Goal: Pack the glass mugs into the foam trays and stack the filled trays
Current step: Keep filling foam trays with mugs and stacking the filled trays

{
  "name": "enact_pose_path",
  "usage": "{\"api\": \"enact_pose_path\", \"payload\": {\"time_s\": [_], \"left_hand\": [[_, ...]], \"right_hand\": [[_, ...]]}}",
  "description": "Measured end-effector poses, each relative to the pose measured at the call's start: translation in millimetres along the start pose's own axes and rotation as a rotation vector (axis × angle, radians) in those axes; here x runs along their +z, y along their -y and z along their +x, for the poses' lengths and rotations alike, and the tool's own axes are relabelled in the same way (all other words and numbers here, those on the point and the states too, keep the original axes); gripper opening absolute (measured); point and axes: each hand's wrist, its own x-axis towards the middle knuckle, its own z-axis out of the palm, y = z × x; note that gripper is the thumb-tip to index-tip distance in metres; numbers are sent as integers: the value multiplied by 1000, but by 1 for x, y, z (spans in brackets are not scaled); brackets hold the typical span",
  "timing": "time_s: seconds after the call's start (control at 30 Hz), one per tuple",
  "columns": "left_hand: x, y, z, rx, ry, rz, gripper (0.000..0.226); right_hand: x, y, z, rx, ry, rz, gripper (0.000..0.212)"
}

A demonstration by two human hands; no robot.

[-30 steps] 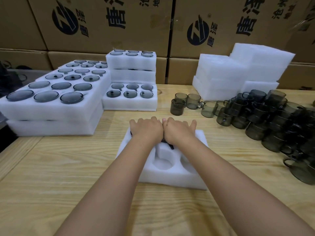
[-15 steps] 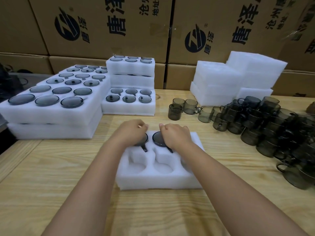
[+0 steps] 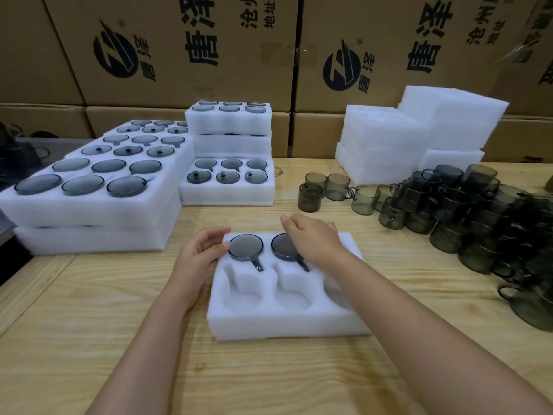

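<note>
Through your head camera, take the foam tray lying in front of you on the wooden table as your landmark. In its far row, two smoky glass mugs sit base up in their pockets. The left mug is in the far-left pocket and the middle mug is just beside it, each with its handle pointing back toward you along a slot in the foam. The near row shows two empty pockets. Your right forearm covers the tray's right end, so what lies there cannot be told. Your left hand is at the tray's far-left corner, fingers loosely curled and holding nothing, with the thumb tip right at the left mug's edge. Your right hand hangs over the tray's far edge, partly covering the middle mug, with its fingers curled in. Whether it grips or even touches anything underneath, you cannot tell. Well apart to the right of the tray, a crowd of loose mugs stands on the table, some piled on others. Beyond the tray on the right is a pile of empty foam trays. Left of the tray and beyond it, filled trays sit in stacks, with mug bases showing in their pockets. Cardboard boxes with printed logos form the wall behind everything.
</note>
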Motion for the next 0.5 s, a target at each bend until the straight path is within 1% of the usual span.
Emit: {"api": "enact_pose_path", "payload": {"time_s": [0.07, 0.1, 0.13, 0.2, 0.23, 0.3, 0.37, 0.43, 0.5], "left_hand": [[0, 1, 1, 15, -12, 10, 25], [-1, 1, 1, 21, -17, 17, 24], [-1, 2, 2, 27, -20, 21, 25], [0, 2, 1, 39, -22, 29, 25], [1, 1, 1, 44, -22, 29, 25], [1, 2, 1, 49, -22, 26, 25], [2, 2, 1, 49, -22, 32, 24], [2, 2, 1, 47, -17, 26, 23], [2, 1, 1, 42, -11, 21, 26]], "right_hand": [[-12, -1, -1, 16, -93, 294, 30], [-22, -5, 1, 15, -186, 339, 25], [-34, -13, 4, 8, -304, 257, 22], [-61, -39, 13, 54, -509, -89, 25], [-75, -55, 17, 120, -560, -252, 31], [-95, -86, 20, 288, -566, -444, 42], [-105, -108, 19, 405, -515, -567, 47], [-108, -120, 18, 443, -457, -654, 46], [-109, -124, 18, 462, -399, -673, 43]]}}
